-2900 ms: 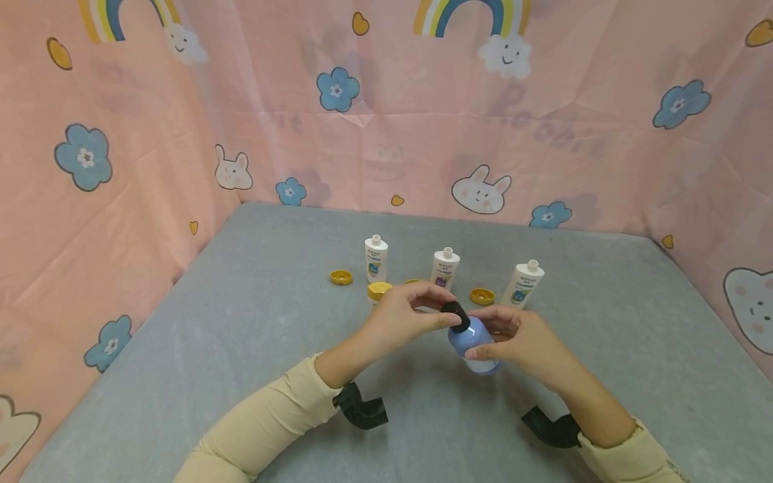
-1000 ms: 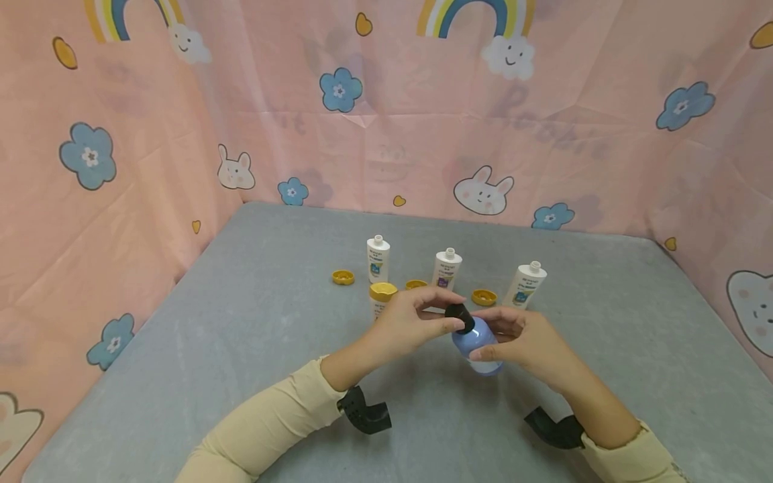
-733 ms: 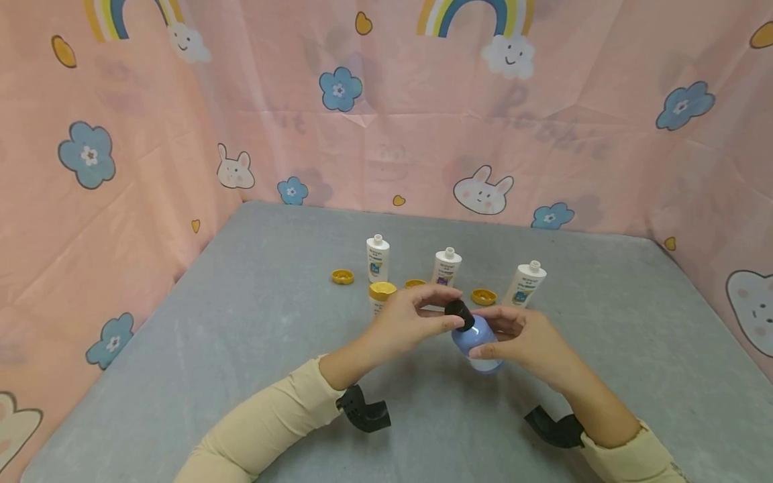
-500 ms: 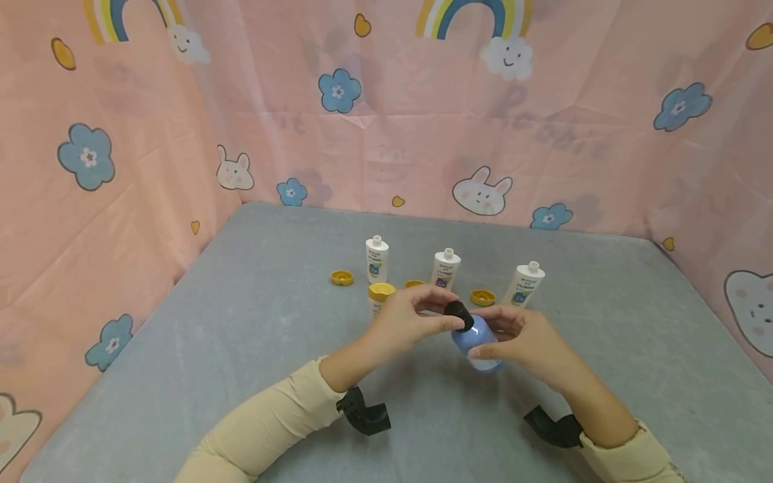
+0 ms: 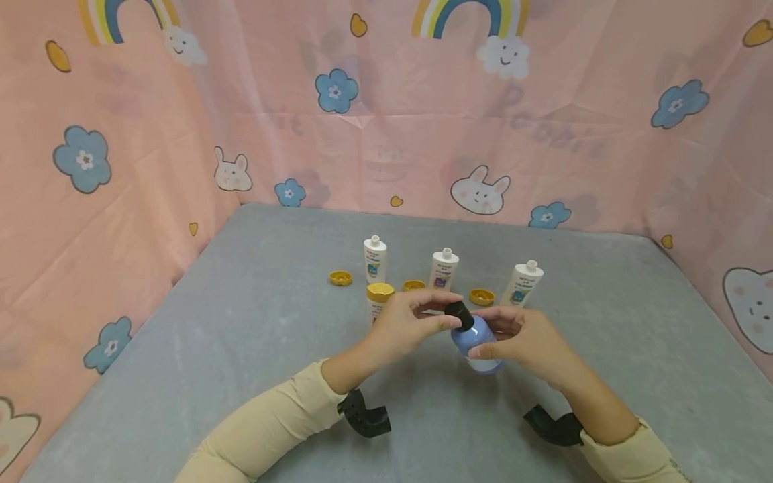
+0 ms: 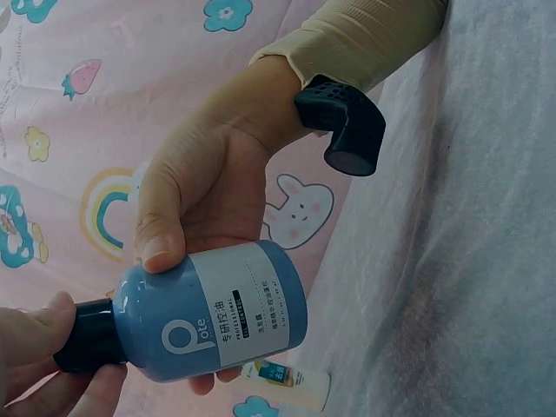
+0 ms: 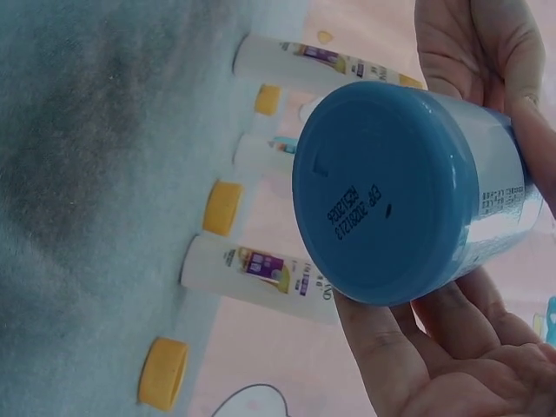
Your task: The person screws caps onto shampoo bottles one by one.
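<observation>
A blue shampoo bottle (image 5: 470,339) with a white label is tilted in front of me, its black cap (image 5: 461,316) leaning toward the left. My left hand (image 5: 403,327) pinches that cap between thumb and fingers. Around the bottle's body curls my right hand (image 5: 524,341), thumb on the near side. In the left wrist view the label of the shampoo bottle (image 6: 239,304) faces the camera, and the cap (image 6: 91,337) is seated on the neck. The right wrist view looks onto the underside of the bottle (image 7: 373,195), which carries a printed date and is held up off the table.
Three white bottles (image 5: 375,261) (image 5: 444,268) (image 5: 524,283) without caps stand behind the hands. Yellow caps (image 5: 341,278) (image 5: 414,286) (image 5: 482,297) lie beside them. A white bottle with a yellow cap (image 5: 380,292) is partly hidden by my left hand. Patterned pink cloth (image 5: 386,134) surrounds the grey table (image 5: 272,295).
Both hands keep their hold on the bottle and cap in nearly the same place. My left fingers shift slightly at the cap, and the view drifts a little.
</observation>
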`<state>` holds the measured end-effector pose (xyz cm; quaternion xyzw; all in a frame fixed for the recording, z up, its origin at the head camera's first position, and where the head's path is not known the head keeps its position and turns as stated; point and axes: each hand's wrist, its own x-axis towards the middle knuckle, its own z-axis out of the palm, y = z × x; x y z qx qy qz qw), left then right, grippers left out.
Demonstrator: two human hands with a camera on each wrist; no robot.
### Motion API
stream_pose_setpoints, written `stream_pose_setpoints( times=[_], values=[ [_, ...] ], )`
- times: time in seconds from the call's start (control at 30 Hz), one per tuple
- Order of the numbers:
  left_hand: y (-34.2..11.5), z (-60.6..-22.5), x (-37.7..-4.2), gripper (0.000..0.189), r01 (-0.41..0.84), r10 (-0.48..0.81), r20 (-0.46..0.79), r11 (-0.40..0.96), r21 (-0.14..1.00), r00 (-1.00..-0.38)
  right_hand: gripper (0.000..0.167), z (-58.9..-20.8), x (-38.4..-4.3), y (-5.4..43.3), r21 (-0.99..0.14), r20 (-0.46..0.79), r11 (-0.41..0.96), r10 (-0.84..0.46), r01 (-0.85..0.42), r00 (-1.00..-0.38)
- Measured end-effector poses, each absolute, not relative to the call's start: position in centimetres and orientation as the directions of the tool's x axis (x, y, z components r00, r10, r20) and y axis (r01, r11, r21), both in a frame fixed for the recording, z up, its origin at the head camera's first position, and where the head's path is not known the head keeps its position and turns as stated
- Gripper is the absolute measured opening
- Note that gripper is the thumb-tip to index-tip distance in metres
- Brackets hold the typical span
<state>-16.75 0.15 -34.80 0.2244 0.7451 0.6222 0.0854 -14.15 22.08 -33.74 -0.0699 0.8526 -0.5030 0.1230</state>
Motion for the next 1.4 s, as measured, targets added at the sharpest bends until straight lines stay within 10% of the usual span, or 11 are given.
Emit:
stream_pose_setpoints(
  times=[1.4],
  values=[
    [0.13,-34.52,-16.63,0.026,0.142,0.395,0.064,0.172,0.975,-0.916,0.058,-33.79,-14.22,22.05,-0.873,-0.127,0.488,-0.278,-0.026,-0.952]
  ],
)
